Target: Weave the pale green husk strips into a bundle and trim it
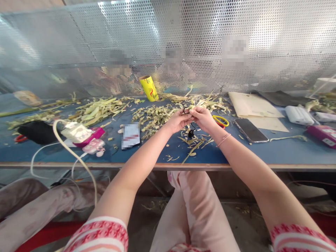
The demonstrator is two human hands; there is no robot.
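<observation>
Over the middle of the desk, nearer its front edge, the left hand and right hand meet fingertip to fingertip, both pinched shut on a small dark ring held between them above scattered leaf strips.

No legible writing appears anywhere on the blue workbench. The yellow roll standing near the perforated screen carries red markings, too small and tilted to read. The white card lying flat on the bench is blurred, as are the three sheets fixed to the metal screen. The magenta box at the right edge bears a pale label whose print cannot be made out. The phone lies with its screen dark, showing no text.
</observation>
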